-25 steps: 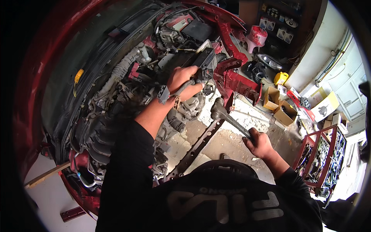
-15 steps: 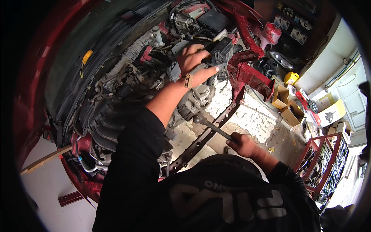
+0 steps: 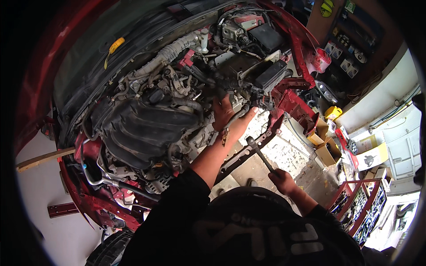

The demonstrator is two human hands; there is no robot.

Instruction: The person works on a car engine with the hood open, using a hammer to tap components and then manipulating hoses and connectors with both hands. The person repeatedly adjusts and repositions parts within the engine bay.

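The person is leaning over the open engine bay of a red car (image 3: 293, 35). The left hand (image 3: 228, 116) is lying spread among the parts, its fingers curling around a black hose (image 3: 234, 116) just beside the black plastic engine cover (image 3: 142, 128). The right hand (image 3: 283, 181) is gripping the handle of a ratchet wrench (image 3: 261, 155), closed tight, with the tool's head sitting against the dark lower crossmember (image 3: 242, 155) at the front of the bay.

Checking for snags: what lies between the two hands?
In the head view, a dark metal crossbar runs between the left hand in the engine bay and the right hand, which holds a ratchet wrench whose head meets that bar.
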